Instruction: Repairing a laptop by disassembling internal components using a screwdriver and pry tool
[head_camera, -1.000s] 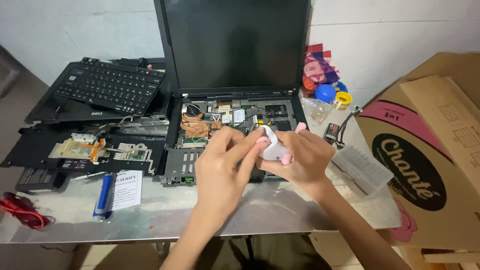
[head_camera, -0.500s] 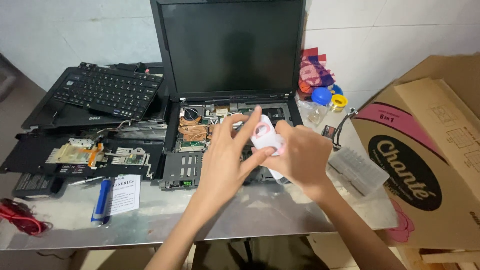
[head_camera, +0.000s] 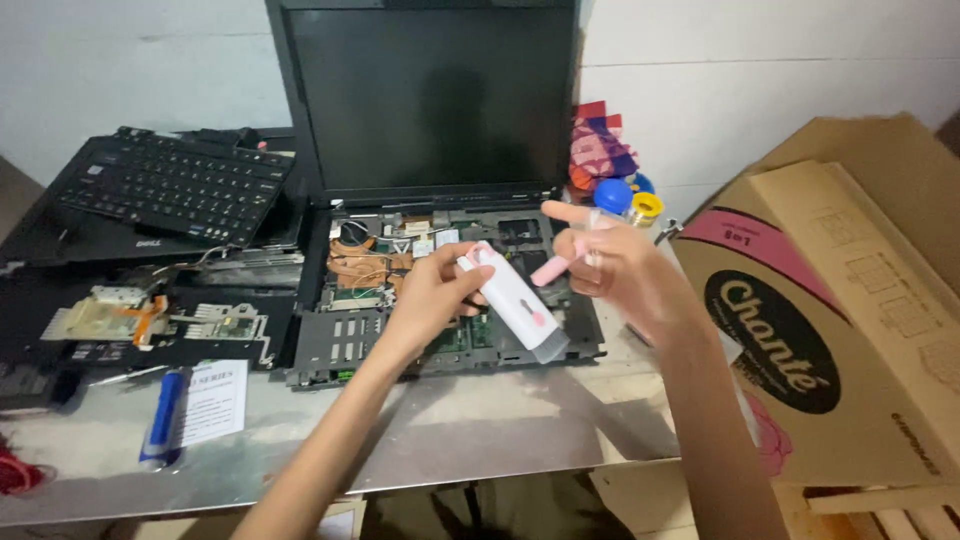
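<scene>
Half a second ago both hands were clasped together around the white cleaning tool; now they have drawn apart, and a small pink piece has come away from it. The left hand (head_camera: 440, 290) is closed around one end of the white tool (head_camera: 512, 300), a slim white bar with pink marks and a grey tip, holding it slantwise above the opened laptop base (head_camera: 400, 300) near the middle of the tabletop (head_camera: 480, 430). The right hand (head_camera: 610, 265) is closed loosely on the pink piece (head_camera: 553, 270), pinching it with the forefinger stretched out, just beside the white tool but no longer touching it. So the tool now appears to be in two parts, one in each hand, both held in the air over the exposed circuit boards. The laptop screen (head_camera: 430, 95) stands upright behind. Toward the left edge lie a detached keyboard (head_camera: 170, 185), further stripped boards (head_camera: 150, 315), a blue pen (head_camera: 165, 415) and a printed slip (head_camera: 212, 400). At the right edge a large cardboard box (head_camera: 830, 320) crowds the right arm, and blue and yellow spools (head_camera: 630, 200) sit near the back wall.
</scene>
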